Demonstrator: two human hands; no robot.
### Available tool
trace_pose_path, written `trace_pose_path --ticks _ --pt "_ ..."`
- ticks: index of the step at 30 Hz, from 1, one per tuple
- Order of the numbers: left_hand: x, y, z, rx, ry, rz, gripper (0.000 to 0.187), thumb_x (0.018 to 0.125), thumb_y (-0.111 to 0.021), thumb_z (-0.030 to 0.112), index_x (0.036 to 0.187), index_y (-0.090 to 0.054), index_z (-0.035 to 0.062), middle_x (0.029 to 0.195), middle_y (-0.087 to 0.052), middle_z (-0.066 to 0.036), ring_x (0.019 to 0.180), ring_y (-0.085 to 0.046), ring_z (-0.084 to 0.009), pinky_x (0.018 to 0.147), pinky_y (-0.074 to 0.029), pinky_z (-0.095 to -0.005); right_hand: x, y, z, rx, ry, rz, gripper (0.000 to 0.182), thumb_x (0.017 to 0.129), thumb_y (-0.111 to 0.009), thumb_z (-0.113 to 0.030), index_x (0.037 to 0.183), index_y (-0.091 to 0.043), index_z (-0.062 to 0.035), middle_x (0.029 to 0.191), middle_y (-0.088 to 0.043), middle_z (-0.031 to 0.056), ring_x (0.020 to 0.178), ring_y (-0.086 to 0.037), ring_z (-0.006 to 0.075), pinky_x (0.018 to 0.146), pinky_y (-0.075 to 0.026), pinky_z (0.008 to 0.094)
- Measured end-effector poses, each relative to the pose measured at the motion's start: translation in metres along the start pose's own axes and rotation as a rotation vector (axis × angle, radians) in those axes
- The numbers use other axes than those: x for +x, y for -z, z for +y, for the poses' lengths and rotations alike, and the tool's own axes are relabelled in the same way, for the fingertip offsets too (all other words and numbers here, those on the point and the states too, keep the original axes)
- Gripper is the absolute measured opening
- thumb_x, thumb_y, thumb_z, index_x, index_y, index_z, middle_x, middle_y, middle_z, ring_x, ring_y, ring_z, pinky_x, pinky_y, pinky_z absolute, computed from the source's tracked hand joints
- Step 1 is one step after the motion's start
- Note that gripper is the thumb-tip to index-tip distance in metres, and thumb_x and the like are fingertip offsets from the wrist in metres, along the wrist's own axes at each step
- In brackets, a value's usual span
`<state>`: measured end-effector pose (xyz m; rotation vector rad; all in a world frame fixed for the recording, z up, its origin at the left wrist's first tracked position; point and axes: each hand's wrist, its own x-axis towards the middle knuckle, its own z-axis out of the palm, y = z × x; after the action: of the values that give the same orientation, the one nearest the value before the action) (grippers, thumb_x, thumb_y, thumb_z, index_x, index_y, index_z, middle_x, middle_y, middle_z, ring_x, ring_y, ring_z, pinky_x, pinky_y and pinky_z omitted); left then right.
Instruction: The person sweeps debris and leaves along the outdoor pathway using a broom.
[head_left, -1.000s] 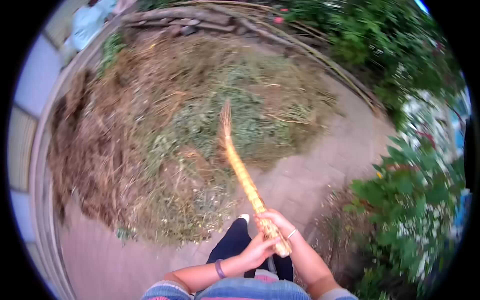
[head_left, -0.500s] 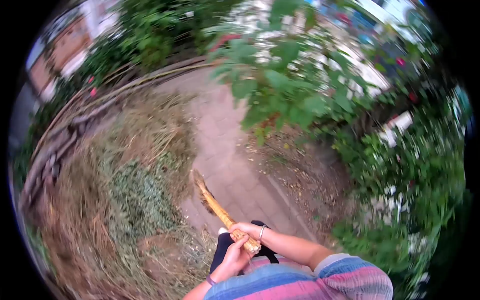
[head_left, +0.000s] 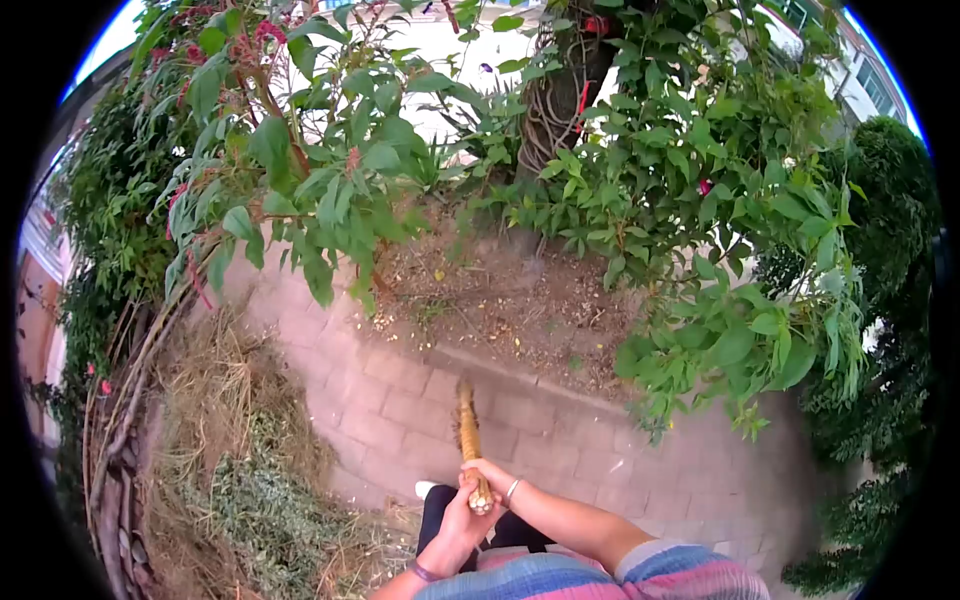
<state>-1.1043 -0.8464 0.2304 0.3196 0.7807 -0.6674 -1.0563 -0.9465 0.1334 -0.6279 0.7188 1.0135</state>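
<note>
Both hands grip a bundle of pale yellow stalks (head_left: 469, 432) in front of the body. Its cut end points back toward me, and its darker, frayed tip points away over the brick paving. My left hand (head_left: 460, 522) is closed around the near end, with a dark band on the wrist. Just beyond it, my right hand (head_left: 490, 475) wraps the bundle from the right, with a light bracelet on the wrist. The two hands are close together, and some fingers are hidden behind the stalks.
A heap of dry and green cut plants (head_left: 260, 500) lies at left, beside stacked branches (head_left: 125, 440). Brick paving (head_left: 400, 400) runs past a soil bed (head_left: 500, 300). Leafy bushes (head_left: 680, 180) and a vine-wrapped trunk (head_left: 560, 95) stand ahead.
The view has turned to the right, so the plant heap sits farther left and the soil bed is ahead. Both hands still hold the bundle, which now points more straight ahead.
</note>
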Motion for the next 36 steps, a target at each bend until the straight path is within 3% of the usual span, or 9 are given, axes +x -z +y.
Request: trace_pose_path --ticks 1,5,10,15,20,25,26,34,36 --pt "-0.005 -0.006 -0.006 0.003 0.026 -0.001 0.02 0.083 -0.052 0.022 0.096 -0.053 0.0073 0.084 -0.058 -0.008 0.072 -0.057 -0.0221 0.063 -0.051 -0.0311 -0.011 0.004 0.003 0.063 -0.045 -0.021 0.023 0.079 -0.048 -0.029 0.071 -0.052 -0.0077 0.064 -0.055 0.0047 0.057 -0.054 0.0177 0.055 -0.046 0.0296" --pt "0.0 0.007 -0.007 -0.024 0.037 -0.003 0.021 0.083 -0.05 0.024 0.095 -0.055 0.007 0.083 -0.058 -0.006 0.07 -0.057 -0.0211 0.061 -0.051 -0.0302 -0.013 0.007 0.016 0.01 0.133 0.012 0.021 0.077 -0.053 -0.027 0.073 -0.053 -0.0069 0.066 -0.057 0.005 0.056 -0.055 0.0174 0.051 -0.047 0.0294" --pt "-0.02 0.012 0.038 -0.081 -0.039 -0.072 0.024 0.084 -0.048 0.027 0.093 -0.056 0.0065 0.081 -0.059 -0.006 0.067 -0.057 -0.0202 0.058 -0.051 -0.0288 -0.001 -0.049 0.008 -0.103 0.112 0.005 0.023 0.078 -0.051 -0.03 0.072 -0.056 -0.0083 0.065 -0.058 0.0054 0.056 -0.056 0.0176 0.053 -0.048 0.0291" --pt "-0.047 0.047 0.123 -0.148 -0.146 -0.09 0.025 0.083 -0.05 0.028 0.092 -0.057 0.0055 0.079 -0.06 -0.006 0.066 -0.058 -0.0192 0.058 -0.051 -0.0288 0.089 -0.122 0.012 -0.17 0.041 0.015 0.019 0.079 -0.053 -0.026 0.07 -0.054 -0.0084 0.064 -0.057 0.005 0.055 -0.055 0.0177 0.053 -0.048 0.0295" --pt "-0.106 0.081 0.23 -0.234 -0.297 -0.075 0.029 0.084 -0.05 0.031 0.096 -0.054 0.0054 0.083 -0.06 -0.006 0.066 -0.058 -0.0184 0.059 -0.052 -0.027 0.168 -0.251 0.031 -0.284 -0.006 -0.018 0.02 0.078 -0.054 -0.026 0.07 -0.054 -0.0074 0.063 -0.057 0.005 0.054 -0.054 0.0176 0.052 -0.047 0.0302" --pt "-0.145 0.092 0.305 -0.283 -0.461 -0.057 0.029 0.084 -0.052 0.029 0.104 -0.051 0.0072 0.092 -0.056 -0.005 0.077 -0.056 -0.0161 0.066 -0.05 -0.0266 0.194 -0.356 0.036 -0.435 -0.011 -0.082 0.022 0.077 -0.055 -0.026 0.07 -0.054 -0.006 0.062 -0.056 0.0054 0.052 -0.052 0.0167 0.049 -0.045 0.0307" --pt "-0.149 0.095 0.316 -0.268 -0.475 -0.074 0.023 0.085 -0.052 0.025 0.1 -0.055 0.0084 0.093 -0.059 -0.002 0.077 -0.058 -0.0145 0.065 -0.052 -0.0253 0.209 -0.369 0.038 -0.429 -0.053 -0.081 0.019 0.076 -0.055 -0.025 0.069 -0.051 -0.0076 0.058 -0.055 0.0045 0.046 -0.053 0.0166 0.04 -0.044 0.0305" --pt "-0.139 0.093 0.425 -0.384 -0.597 0.069 0.024 0.085 -0.052 0.028 0.097 -0.056 0.0077 0.088 -0.06 -0.004 0.069 -0.059 -0.0153 0.061 -0.052 -0.0254 0.272 -0.459 0.0 -0.582 -0.245 -0.171 0.021 0.073 -0.056 -0.028 0.064 -0.052 -0.0099 0.055 -0.055 0.0046 0.043 -0.052 0.0172 0.036 -0.041 0.0302" --pt "-0.128 0.091 0.462 -0.392 -0.614 0.023 0.025 0.085 -0.051 0.028 0.097 -0.055 0.0067 0.086 -0.06 -0.004 0.069 -0.059 -0.0159 0.061 -0.052 -0.0259 0.322 -0.47 -0.007 -0.573 -0.239 -0.128 0.022 0.072 -0.056 -0.029 0.066 -0.053 -0.0087 0.057 -0.056 0.005 0.043 -0.052 0.0179 0.037 -0.042 0.0317"
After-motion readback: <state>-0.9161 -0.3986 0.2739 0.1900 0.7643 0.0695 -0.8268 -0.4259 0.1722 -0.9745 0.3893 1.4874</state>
